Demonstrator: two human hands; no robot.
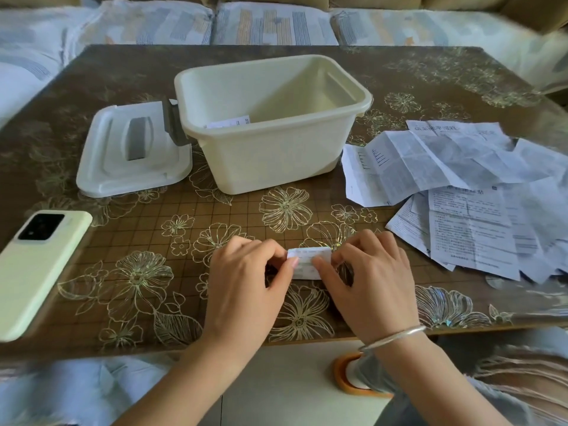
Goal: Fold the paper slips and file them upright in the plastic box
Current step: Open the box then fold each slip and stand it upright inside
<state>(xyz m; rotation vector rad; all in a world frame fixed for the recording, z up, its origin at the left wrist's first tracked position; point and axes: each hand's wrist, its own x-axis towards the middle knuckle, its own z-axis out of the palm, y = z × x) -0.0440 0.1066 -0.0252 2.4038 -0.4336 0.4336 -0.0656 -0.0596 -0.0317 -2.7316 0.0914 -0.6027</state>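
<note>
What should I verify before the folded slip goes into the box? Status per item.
1. Both hands pinch the folded slip, left hand and right hand: ok.
2. The plastic box is open, lid lying beside it: ok.
3. Room in the box next to the filed slip: ok.
4. Filed slip standing upright: cannot tell.
5. Crease pressed flat: cannot tell, hidden by the hands.
6. Pile of unfolded papers finished: not ok, several remain.

Left hand (242,281) and right hand (368,281) cover ends of the folded slip (307,253), print apparently illegible.
</note>
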